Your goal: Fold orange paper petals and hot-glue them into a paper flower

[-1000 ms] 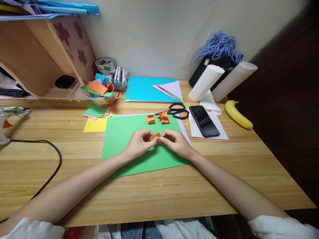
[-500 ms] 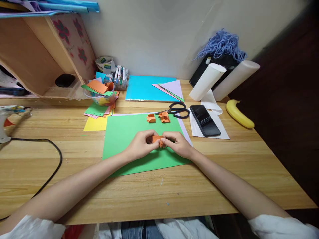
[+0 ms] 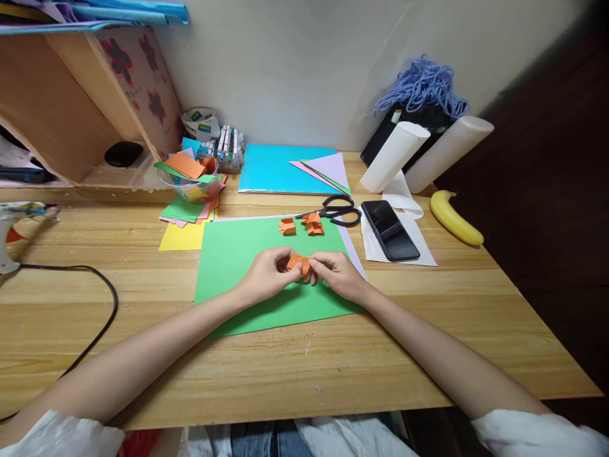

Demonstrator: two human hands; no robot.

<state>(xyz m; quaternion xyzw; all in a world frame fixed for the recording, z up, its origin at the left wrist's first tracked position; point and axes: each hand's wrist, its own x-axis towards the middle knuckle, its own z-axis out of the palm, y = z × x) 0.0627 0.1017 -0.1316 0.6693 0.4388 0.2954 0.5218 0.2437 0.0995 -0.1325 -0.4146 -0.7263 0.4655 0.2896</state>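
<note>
Between my two hands is a small piece of folded orange paper (image 3: 298,262), held just above a green sheet (image 3: 238,260). My left hand (image 3: 267,274) pinches its left side, thumb in front. On its right edge the thumb and fingers of my right hand (image 3: 335,273) are closed, and part of the paper is hidden behind the fingertips. Beyond my hands, two folded orange paper pieces lie near the sheet's far edge, a smaller one (image 3: 287,226) and a larger one (image 3: 313,224). Scissors with black handles (image 3: 339,209) rest just behind them.
At the right are a phone (image 3: 391,230) on white paper, a banana (image 3: 455,218) and white rolls (image 3: 394,157). A tub of paper scraps (image 3: 188,184), markers (image 3: 228,145) and a blue pack (image 3: 266,168) stand at the back. A black cable (image 3: 111,298) curves at the left.
The orange paper has turned and tilted between my fingers. My right thumb has shifted to its right edge, and fingertips now show beneath it. The other things stay put.
</note>
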